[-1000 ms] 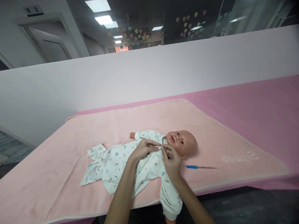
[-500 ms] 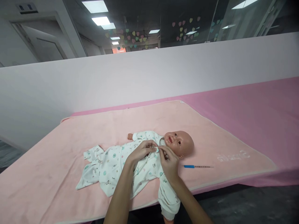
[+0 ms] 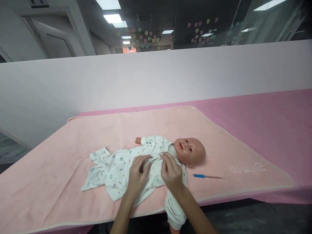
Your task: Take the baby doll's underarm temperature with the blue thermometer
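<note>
A baby doll (image 3: pixel 191 151) lies on its back, head to the right, in a white patterned baby outfit (image 3: pixel 119 162). My left hand (image 3: pixel 138 170) is bent over the chest, thumb and fingertips curled at the front edge of the outfit. Nearer the neck, my right hand (image 3: pixel 172 170) pinches the same edge between its fingertips. A narrow fold of cloth runs between the two hands. My fingers partly hide what lies within each grip. One sleeved arm of the doll hangs over the near edge; the legs of the outfit spread flat to the left.
Under the doll is a peach blanket (image 3: pixel 97 130) over a pink table cover (image 3: pixel 275 120). Right of the doll's head lies a thin blue-ended stick, perhaps a thermometer (image 3: pixel 199 176). A white low wall (image 3: pixel 156 81) with glass above stands behind.
My hands have moved apart: the left slid left down the chest, while the right stays near the neck. The small snap-like spot between the fingers no longer shows. The view has shifted slightly.
</note>
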The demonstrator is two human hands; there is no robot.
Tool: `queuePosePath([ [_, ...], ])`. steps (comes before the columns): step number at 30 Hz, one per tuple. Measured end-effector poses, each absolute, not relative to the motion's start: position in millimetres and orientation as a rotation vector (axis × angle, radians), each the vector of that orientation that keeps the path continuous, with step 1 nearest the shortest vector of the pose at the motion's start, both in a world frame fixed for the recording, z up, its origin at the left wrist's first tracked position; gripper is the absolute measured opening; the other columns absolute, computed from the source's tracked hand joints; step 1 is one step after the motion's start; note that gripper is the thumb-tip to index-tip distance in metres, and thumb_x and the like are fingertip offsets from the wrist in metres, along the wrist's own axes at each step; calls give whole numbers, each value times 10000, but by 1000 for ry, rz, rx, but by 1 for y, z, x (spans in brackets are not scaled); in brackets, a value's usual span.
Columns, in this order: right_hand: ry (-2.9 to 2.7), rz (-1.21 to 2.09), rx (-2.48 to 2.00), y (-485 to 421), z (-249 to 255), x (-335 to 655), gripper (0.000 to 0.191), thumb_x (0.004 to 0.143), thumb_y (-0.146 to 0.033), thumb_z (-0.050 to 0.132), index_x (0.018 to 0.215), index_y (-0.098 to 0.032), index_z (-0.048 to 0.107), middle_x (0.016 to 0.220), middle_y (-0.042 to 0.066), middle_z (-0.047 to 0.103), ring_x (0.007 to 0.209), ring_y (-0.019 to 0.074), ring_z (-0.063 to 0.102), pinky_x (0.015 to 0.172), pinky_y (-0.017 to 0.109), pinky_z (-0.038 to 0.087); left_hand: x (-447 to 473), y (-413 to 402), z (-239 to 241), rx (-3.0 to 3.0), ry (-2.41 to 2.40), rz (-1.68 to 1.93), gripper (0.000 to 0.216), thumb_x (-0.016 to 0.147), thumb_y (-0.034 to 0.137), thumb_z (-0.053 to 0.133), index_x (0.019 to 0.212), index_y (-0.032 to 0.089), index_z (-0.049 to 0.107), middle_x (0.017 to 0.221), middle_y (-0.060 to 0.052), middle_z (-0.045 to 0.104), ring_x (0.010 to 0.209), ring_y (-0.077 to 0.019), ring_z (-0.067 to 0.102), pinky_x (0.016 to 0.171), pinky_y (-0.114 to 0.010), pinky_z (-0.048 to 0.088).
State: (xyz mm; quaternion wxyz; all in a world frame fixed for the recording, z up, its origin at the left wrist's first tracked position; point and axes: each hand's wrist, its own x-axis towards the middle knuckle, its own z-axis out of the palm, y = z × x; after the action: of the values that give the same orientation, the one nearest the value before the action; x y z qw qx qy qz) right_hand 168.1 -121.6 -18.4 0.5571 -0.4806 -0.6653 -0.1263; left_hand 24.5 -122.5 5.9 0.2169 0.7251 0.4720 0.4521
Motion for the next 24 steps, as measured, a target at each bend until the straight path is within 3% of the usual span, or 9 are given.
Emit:
queuePosePath([
  [6,-1817,-257,-1268,-128,-16,146,251,822,-66,355,817,-163,586,741,42,632,633,129,604,478,224,409,25,-123,-7,2074,1356,1355,212,832,211,476,961,230,644,918,-43,639,894,-188,549,783,-325,441],
  [12,-1817,-305,-1402,-128,-19,145,282,796,-79,378,991,-141,572,905,77,635,757,166,597,578,250,435,29,-124,-10,2060,1426,1402,204,823,205,496,966,224,640,911,-41,650,871,-177,569,776,-316,454],
  [15,-1834,-295,-1425,-129,-18,146,327,773,-85,391,1048,-140,560,892,81,624,752,180,586,574,262,433,29,-125,-12,2016,1458,1418,180,820,224,505,937,211,640,891,-48,651,844,-175,583,754,-304,464],
  [19,-1867,-235,-1273,-131,-19,150,327,793,-92,390,1053,-179,569,805,46,603,638,139,565,501,233,395,27,-127,-13,2094,1428,1411,166,811,219,507,918,196,632,887,-53,653,855,-182,584,757,-304,465],
  [24,-1746,-93,-1043,-130,-20,154,287,799,-58,385,978,-172,579,841,50,608,676,113,588,548,199,433,26,-128,-9,2362,1251,1414,235,799,183,504,1014,193,598,995,-54,640,962,-196,548,845,-352,431],
])
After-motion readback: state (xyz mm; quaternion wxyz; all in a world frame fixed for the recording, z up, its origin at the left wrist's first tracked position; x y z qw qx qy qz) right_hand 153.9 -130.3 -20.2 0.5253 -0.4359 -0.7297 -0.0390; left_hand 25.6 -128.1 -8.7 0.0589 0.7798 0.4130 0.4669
